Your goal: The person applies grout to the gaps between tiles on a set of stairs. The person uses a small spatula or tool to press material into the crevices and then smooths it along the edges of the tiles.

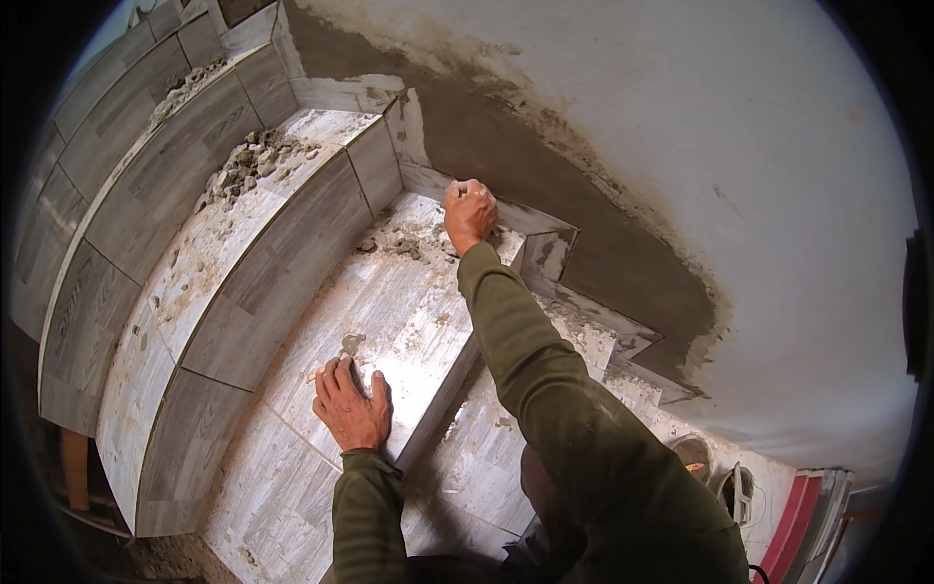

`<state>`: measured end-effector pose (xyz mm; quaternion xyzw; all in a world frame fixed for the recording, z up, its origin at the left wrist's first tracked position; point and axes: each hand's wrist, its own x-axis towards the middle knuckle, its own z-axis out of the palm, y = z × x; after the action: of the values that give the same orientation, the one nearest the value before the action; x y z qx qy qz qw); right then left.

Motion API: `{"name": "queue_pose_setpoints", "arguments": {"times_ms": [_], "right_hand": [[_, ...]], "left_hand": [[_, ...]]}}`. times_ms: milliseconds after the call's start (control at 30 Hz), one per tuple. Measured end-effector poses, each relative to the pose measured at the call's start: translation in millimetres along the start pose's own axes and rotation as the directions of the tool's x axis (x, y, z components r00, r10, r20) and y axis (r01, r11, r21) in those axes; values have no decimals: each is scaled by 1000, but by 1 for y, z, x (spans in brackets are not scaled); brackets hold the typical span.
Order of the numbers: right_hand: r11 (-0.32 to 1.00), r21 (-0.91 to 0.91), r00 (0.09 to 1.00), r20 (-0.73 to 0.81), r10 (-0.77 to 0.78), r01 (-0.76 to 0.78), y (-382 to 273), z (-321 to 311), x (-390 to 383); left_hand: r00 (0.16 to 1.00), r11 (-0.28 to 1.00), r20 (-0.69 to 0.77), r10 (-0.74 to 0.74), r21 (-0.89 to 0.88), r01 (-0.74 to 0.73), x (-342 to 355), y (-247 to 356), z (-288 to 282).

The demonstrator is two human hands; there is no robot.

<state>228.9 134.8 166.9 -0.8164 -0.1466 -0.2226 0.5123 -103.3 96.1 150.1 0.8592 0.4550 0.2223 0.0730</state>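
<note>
My left hand (352, 407) lies flat on a wood-look tiled stair tread (331, 292), its fingers spread. A small pale stick-like bit (315, 374) shows beside its fingers; whether they hold it I cannot tell. Farther up, my right hand (471, 212) is closed in a fist against the skirting tile (525, 216) at the foot of the wall. Whatever its fingers may hold is hidden. Mortar crumbs (407, 243) lie on the tread beside that fist.
Higher steps curve up to the left, with a rubble heap (255, 165) on one tread. A band of grey mortar (545, 165) runs along the white wall (759, 146). At the lower right are a bucket (693, 453) and a red strip (786, 526).
</note>
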Motion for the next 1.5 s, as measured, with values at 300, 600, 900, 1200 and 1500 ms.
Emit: {"name": "queue_pose_setpoints", "arguments": {"times_ms": [300,600,900,1200,1500], "right_hand": [[1000,10,1000,3,13,-13,0,-5,1],[1000,-10,1000,-4,16,-16,0,-9,1],[1000,-28,1000,-10,6,-6,6,-9,2],[1000,22,999,-52,-4,5,12,-10,2],[1000,29,997,-73,-11,13,16,-13,2]], "left_hand": [[1000,1000,7,-1,7,1,0,0,0],[1000,1000,10,2,5,-2,0,2,-2],[1000,1000,-5,2,15,-2,-1,1,-1],[1000,1000,2,-1,27,1,-1,0,0],[1000,1000,5,2,17,-2,-1,0,-1]]}}
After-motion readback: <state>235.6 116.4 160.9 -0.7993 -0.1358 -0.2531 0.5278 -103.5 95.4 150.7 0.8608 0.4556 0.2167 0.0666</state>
